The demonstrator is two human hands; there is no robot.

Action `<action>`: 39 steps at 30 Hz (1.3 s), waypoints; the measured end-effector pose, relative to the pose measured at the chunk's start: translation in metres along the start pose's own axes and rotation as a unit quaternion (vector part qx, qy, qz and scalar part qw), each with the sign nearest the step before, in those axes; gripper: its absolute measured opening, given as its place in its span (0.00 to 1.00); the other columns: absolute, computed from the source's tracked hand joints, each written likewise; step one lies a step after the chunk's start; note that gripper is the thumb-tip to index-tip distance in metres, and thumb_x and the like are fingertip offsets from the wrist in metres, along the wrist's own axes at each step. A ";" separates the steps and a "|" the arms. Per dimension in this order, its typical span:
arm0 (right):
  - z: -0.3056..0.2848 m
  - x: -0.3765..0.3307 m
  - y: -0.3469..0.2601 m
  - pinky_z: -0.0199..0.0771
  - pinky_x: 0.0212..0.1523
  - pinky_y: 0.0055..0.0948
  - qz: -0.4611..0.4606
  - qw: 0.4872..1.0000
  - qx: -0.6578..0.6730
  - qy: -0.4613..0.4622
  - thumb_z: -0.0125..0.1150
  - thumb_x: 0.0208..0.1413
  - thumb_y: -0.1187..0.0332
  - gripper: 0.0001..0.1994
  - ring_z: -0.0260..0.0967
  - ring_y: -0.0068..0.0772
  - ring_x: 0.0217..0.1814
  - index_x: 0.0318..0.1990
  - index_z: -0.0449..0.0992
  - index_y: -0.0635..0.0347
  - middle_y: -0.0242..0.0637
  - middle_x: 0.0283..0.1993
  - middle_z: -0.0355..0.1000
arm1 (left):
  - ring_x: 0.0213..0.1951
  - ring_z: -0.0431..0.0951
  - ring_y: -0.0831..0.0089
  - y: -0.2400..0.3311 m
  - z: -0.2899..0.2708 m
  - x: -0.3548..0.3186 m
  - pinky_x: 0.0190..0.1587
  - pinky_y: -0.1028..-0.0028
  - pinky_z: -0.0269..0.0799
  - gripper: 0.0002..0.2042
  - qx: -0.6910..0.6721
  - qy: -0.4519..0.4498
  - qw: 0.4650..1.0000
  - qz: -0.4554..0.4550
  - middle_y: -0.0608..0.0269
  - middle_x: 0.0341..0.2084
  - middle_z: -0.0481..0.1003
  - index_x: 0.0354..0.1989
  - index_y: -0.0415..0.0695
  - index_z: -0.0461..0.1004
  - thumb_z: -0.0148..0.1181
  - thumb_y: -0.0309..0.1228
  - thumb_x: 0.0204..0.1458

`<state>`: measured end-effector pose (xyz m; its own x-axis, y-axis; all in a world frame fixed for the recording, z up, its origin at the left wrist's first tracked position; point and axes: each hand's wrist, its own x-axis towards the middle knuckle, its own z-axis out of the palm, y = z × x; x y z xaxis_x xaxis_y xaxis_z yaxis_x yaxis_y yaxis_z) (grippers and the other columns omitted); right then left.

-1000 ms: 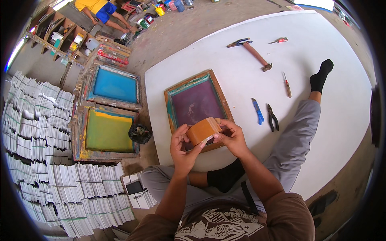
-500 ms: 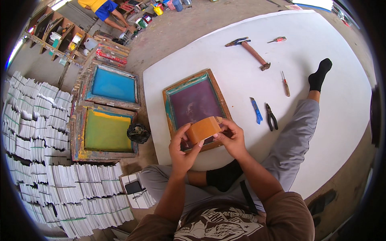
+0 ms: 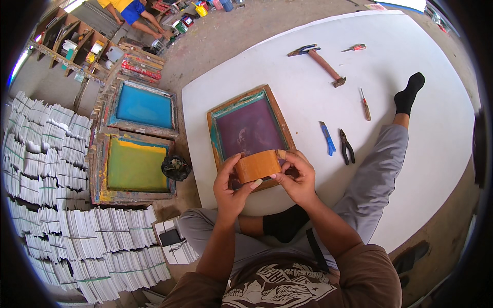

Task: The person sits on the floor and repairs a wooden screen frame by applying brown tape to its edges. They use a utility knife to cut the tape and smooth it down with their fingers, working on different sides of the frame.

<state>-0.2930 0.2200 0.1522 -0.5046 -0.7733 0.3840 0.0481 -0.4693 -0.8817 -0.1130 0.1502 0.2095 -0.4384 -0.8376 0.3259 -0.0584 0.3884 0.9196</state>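
Observation:
Between my two hands is a wide roll of orange-brown packing tape (image 3: 258, 167), its outer face turned up. My left hand (image 3: 229, 186) closes on its left side, thumb underneath and fingers on the far side. At its right side my right hand (image 3: 299, 177) grips it with thumb and fingers. The roll is above the near end of a wooden screen-printing frame (image 3: 283, 120) with purple mesh (image 3: 250, 128), which lies on a white board. My hands and the roll hide part of the frame's near edge.
On the white board (image 3: 231, 79) lie a blue cutter knife (image 3: 327, 138), pliers (image 3: 346, 147), a hammer (image 3: 326, 68) and screwdrivers (image 3: 365, 104). Blue (image 3: 145, 106) and yellow-green (image 3: 136, 165) screens stand left, beside a black plastic bundle (image 3: 175, 168) and paper stacks (image 3: 97, 241). Another person (image 3: 134, 13) bends at the far left.
The tape roll has tilted a little and shifted slightly left in my hands, which still grip both sides. The person at the back has moved an arm lower.

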 end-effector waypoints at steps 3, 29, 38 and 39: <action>0.001 0.000 -0.005 0.74 0.37 0.22 -0.001 1.000 -0.005 -0.002 0.76 0.49 0.81 0.27 0.72 0.23 0.35 0.58 0.77 0.66 0.43 0.51 0.74 | 0.59 0.76 0.67 -0.002 -0.001 0.000 0.59 0.69 0.75 0.37 -0.010 0.000 1.000 0.007 0.52 0.63 0.73 0.67 0.38 0.69 0.77 0.21 0.46; -0.004 0.010 -0.054 0.81 0.37 0.25 -0.158 0.973 -0.164 -0.042 0.83 0.45 0.72 0.24 0.78 0.32 0.41 0.50 0.80 0.71 0.48 0.49 0.76 | 0.58 0.77 0.69 -0.012 -0.003 -0.008 0.61 0.70 0.73 0.35 -0.099 0.020 0.995 -0.021 0.55 0.60 0.74 0.69 0.33 0.66 0.74 0.32 0.55; -0.004 0.013 -0.057 0.83 0.40 0.28 -0.153 0.972 -0.168 -0.054 0.79 0.48 0.75 0.19 0.82 0.37 0.43 0.47 0.81 0.72 0.50 0.46 0.79 | 0.56 0.78 0.70 -0.012 -0.008 -0.008 0.59 0.71 0.74 0.35 -0.072 0.007 0.997 -0.020 0.56 0.59 0.74 0.67 0.33 0.68 0.76 0.28 0.51; -0.004 0.013 -0.058 0.83 0.41 0.28 -0.147 0.974 -0.163 -0.055 0.79 0.48 0.76 0.19 0.82 0.37 0.43 0.47 0.81 0.71 0.50 0.46 0.79 | 0.56 0.78 0.70 -0.010 -0.009 -0.008 0.59 0.71 0.74 0.35 -0.064 0.009 0.998 -0.022 0.56 0.58 0.75 0.67 0.33 0.69 0.77 0.28 0.50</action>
<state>-0.3059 0.2385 0.2069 -0.3586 -0.6751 0.6447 -0.3695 -0.5316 -0.7622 -0.1014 0.1495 0.2002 -0.4223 -0.8597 0.2874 0.0388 0.2996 0.9533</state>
